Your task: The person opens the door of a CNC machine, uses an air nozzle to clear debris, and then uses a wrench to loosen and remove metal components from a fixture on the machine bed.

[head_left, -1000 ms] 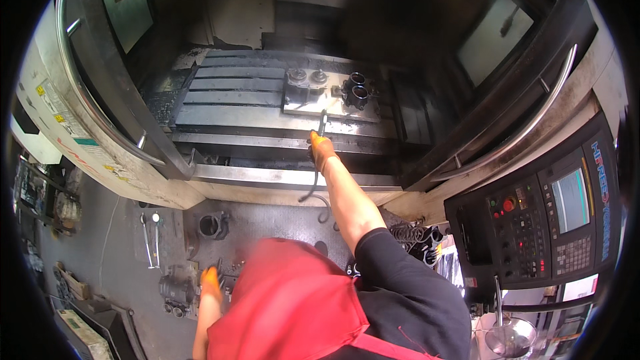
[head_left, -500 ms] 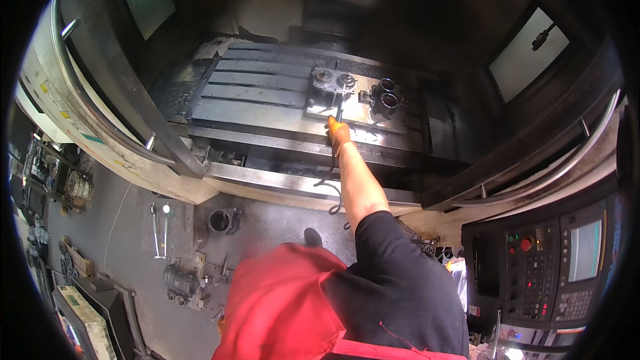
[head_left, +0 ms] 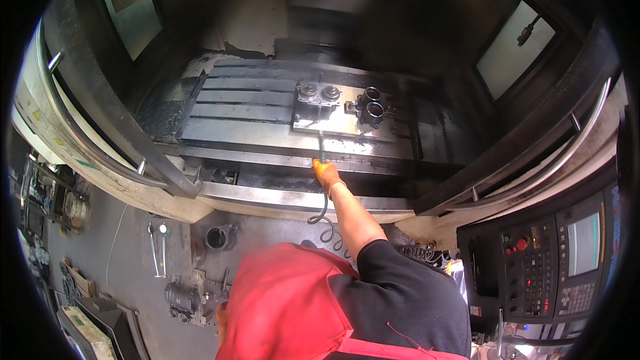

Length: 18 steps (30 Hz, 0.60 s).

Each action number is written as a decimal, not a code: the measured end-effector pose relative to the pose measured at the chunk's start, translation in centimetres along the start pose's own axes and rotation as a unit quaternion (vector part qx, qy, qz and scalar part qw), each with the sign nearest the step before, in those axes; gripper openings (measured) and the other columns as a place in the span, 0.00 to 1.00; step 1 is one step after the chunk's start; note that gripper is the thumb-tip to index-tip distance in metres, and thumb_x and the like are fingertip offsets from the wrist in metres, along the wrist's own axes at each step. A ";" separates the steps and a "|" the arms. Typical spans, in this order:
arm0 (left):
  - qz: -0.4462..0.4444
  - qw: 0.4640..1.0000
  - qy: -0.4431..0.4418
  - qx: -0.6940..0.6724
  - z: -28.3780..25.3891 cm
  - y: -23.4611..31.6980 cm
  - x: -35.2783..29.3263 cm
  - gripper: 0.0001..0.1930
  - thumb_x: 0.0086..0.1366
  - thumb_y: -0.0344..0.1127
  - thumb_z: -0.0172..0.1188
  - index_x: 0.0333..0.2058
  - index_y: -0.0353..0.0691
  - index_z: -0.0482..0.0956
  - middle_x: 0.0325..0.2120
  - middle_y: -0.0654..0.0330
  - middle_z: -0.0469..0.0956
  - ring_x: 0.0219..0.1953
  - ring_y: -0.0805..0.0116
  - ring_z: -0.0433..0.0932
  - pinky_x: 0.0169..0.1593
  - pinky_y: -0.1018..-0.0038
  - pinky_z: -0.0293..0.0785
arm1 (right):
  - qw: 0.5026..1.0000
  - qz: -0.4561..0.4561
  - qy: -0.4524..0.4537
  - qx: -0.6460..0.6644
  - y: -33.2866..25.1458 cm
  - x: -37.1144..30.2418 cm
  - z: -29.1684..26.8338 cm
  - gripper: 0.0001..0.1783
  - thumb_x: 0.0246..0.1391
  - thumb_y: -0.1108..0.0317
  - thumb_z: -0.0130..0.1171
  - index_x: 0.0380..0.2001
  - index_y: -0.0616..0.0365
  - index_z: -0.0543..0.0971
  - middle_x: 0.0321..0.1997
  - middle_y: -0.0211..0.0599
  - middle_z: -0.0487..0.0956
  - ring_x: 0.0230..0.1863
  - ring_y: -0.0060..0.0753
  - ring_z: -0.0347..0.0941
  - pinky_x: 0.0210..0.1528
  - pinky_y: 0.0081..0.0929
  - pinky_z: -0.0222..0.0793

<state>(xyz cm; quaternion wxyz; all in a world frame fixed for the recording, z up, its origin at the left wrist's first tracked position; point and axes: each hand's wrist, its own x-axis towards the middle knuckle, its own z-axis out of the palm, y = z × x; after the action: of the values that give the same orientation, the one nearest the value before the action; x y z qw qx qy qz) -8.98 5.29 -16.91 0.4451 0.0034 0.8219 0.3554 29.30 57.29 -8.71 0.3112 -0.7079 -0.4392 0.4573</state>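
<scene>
My right hand [head_left: 326, 173], in an orange-yellow glove, is closed around an air blow gun [head_left: 322, 147] at the front of the machine table. The gun's thin nozzle points away from me, toward a metal fixture plate [head_left: 305, 124]. A dark coiled hose [head_left: 325, 223] hangs below the hand. On the plate stands a metal casting [head_left: 319, 97] with two round tops; to its right is a dark part with two open rings [head_left: 375, 111]. Of my left side only a sliver of skin or glove shows beside the red apron; its fingers are hidden.
The slotted machine table [head_left: 240, 112] lies between dark enclosure walls. Doors with curved handles [head_left: 592, 143] flank the opening. A control panel [head_left: 543, 267] stands at the right. Metal parts [head_left: 183, 299] and two long-handled tools [head_left: 157, 250] lie at the lower left.
My right hand has drawn back toward me with the blow gun, from over the fixture plate to the table's front edge. The whole view has shifted slightly.
</scene>
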 end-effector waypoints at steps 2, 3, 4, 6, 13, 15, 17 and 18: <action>0.004 1.000 -0.008 0.005 0.2 0.4 0.7 0.19 0.65 0.45 0.52 0.45 0.35 0.77 0.39 0.49 0.80 0.41 0.54 0.79 0.45 0.60 0.74 | 1.000 0.002 0.008 0.001 -0.8 -0.1 -0.5 0.28 0.56 0.45 0.57 0.39 0.64 0.83 0.38 0.53 0.83 0.42 0.48 0.80 0.45 0.39 0.71; 0.005 1.000 -0.013 0.010 0.4 0.3 0.9 0.20 0.65 0.45 0.52 0.45 0.35 0.77 0.39 0.48 0.80 0.42 0.54 0.79 0.45 0.60 0.74 | 0.998 0.036 0.008 0.048 -0.4 1.0 -0.6 0.28 0.56 0.45 0.57 0.40 0.64 0.83 0.39 0.54 0.83 0.43 0.49 0.80 0.46 0.39 0.71; 0.004 1.000 -0.020 0.015 0.6 0.3 1.2 0.20 0.65 0.45 0.52 0.46 0.34 0.77 0.39 0.48 0.80 0.42 0.53 0.79 0.45 0.59 0.74 | 0.993 0.071 0.008 0.096 0.2 1.9 -0.8 0.29 0.56 0.45 0.57 0.40 0.64 0.83 0.40 0.55 0.83 0.44 0.50 0.80 0.48 0.39 0.71; -0.005 1.000 -0.011 0.021 -0.6 -0.9 1.4 0.20 0.65 0.45 0.52 0.46 0.34 0.77 0.39 0.47 0.80 0.42 0.53 0.79 0.45 0.59 0.74 | 0.999 0.000 -0.008 -0.046 -4.1 -1.6 -0.3 0.30 0.57 0.44 0.56 0.41 0.64 0.83 0.39 0.56 0.83 0.44 0.51 0.80 0.48 0.39 0.71; -0.041 0.995 -0.050 0.071 -3.1 -4.8 3.2 0.22 0.64 0.46 0.52 0.46 0.32 0.77 0.40 0.44 0.80 0.44 0.51 0.79 0.46 0.59 0.73 | 0.997 0.037 -0.027 0.064 -12.5 -1.2 -3.4 0.28 0.63 0.44 0.53 0.37 0.62 0.81 0.26 0.35 0.76 0.23 0.30 0.69 0.25 0.32 0.66; -0.053 0.991 -0.075 0.099 -2.9 -5.7 4.4 0.22 0.64 0.46 0.52 0.46 0.31 0.77 0.40 0.43 0.80 0.44 0.50 0.79 0.46 0.59 0.73 | 0.995 0.052 0.005 0.085 -9.3 -2.1 -4.3 0.28 0.61 0.44 0.54 0.29 0.62 0.82 0.24 0.37 0.79 0.21 0.34 0.72 0.26 0.36 0.66; -0.062 0.985 -0.093 0.131 -2.8 -6.4 5.6 0.22 0.64 0.46 0.52 0.46 0.31 0.77 0.40 0.43 0.80 0.44 0.50 0.79 0.47 0.58 0.73 | 0.998 -0.021 0.036 -0.044 -5.9 -6.5 -4.6 0.28 0.58 0.43 0.56 0.28 0.61 0.82 0.20 0.37 0.77 0.22 0.33 0.73 0.26 0.36 0.67; -0.059 0.981 -0.106 0.151 -2.3 -6.4 6.2 0.23 0.64 0.46 0.52 0.46 0.30 0.77 0.40 0.42 0.80 0.44 0.49 0.79 0.47 0.58 0.73 | 0.991 -0.053 0.056 -0.110 -4.0 -9.1 -5.2 0.28 0.57 0.42 0.56 0.28 0.60 0.82 0.18 0.37 0.76 0.22 0.33 0.73 0.26 0.37 0.68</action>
<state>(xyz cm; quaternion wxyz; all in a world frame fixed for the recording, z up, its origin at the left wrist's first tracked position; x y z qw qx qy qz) -12.44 1.22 -24.40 0.5443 0.0599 0.8130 0.1979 30.97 50.54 0.10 0.2793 -0.7381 -0.5054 0.3489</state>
